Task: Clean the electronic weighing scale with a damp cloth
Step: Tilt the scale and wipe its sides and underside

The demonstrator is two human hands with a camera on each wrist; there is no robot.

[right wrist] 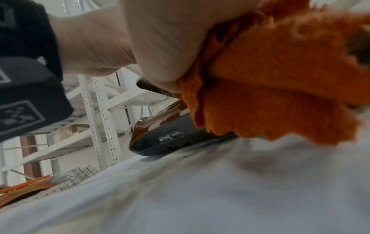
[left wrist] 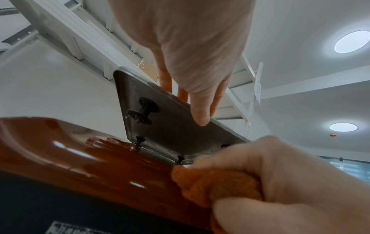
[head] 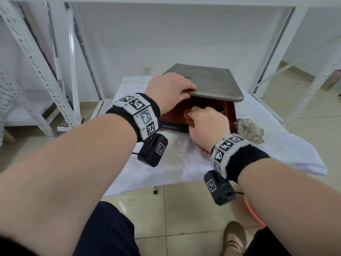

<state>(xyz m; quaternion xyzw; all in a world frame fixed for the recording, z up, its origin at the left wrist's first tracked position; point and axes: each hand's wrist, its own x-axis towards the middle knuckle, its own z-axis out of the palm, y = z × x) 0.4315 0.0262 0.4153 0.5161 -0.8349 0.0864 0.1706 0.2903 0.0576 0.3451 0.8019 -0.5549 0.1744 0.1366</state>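
Note:
The scale's red-brown body [head: 208, 109] sits on a white-covered table [head: 166, 169]. Its steel weighing pan [head: 208, 84] is tilted up at the near-left edge. My left hand [head: 169, 91] holds that edge, thumb beneath and fingers on top; the left wrist view shows the thumb [left wrist: 200, 114] on the pan's underside [left wrist: 172, 126] with its black pegs. My right hand [head: 206, 122] grips a bunched orange cloth [head: 189, 117] against the body's top under the raised pan. The cloth [right wrist: 270, 82] hangs down over the scale's dark front [right wrist: 170, 137].
A crumpled clear plastic bag [head: 251, 128] lies right of the scale. White perforated shelving uprights [head: 36, 71] stand left and right of the table. An orange hose [head: 252, 211] curves on the tiled floor beside my shoe [head: 234, 237].

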